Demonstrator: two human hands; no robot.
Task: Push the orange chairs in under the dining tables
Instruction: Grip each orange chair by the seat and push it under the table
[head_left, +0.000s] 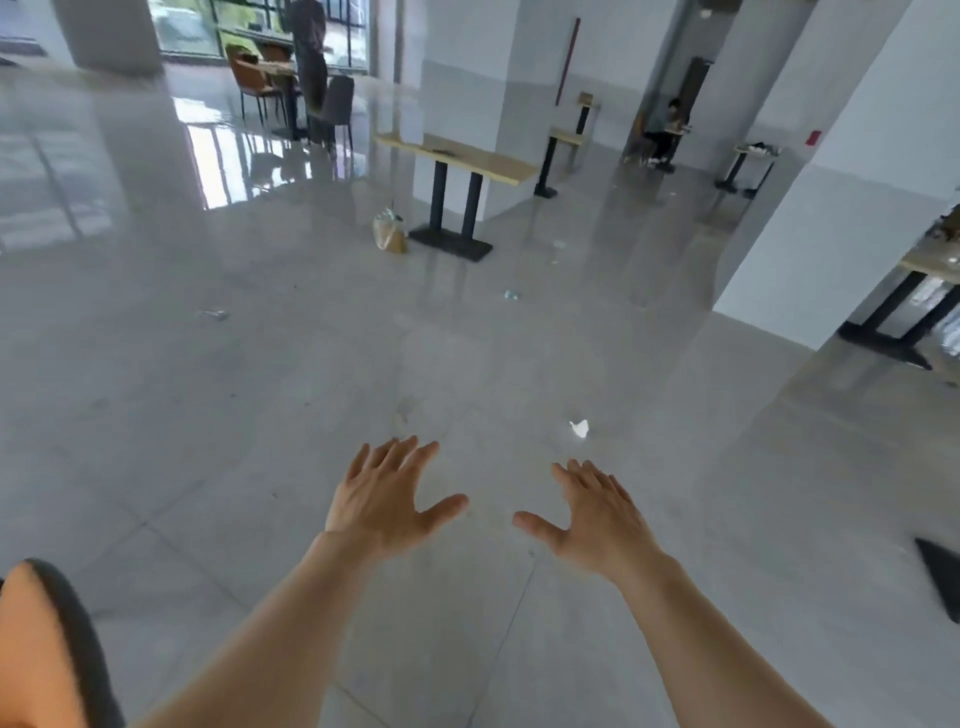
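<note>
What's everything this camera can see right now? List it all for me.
Orange chair: one, orange with a dark edge, bottom left corner, only partly in view.
Far chairs: several, orange-brown and one grey, around a table by the windows.
Wooden table: one, light top on black legs, beside the white pillar.
Other tables: a few, same style, at the right edge and far back.
Bag: one, tan, on the floor by the wooden table.
Litter: a few small scraps, white and pale, scattered on the grey floor.
People: two, far back; one standing, one seated.
Left hand: open, empty.
Right hand: open, empty.
</note>
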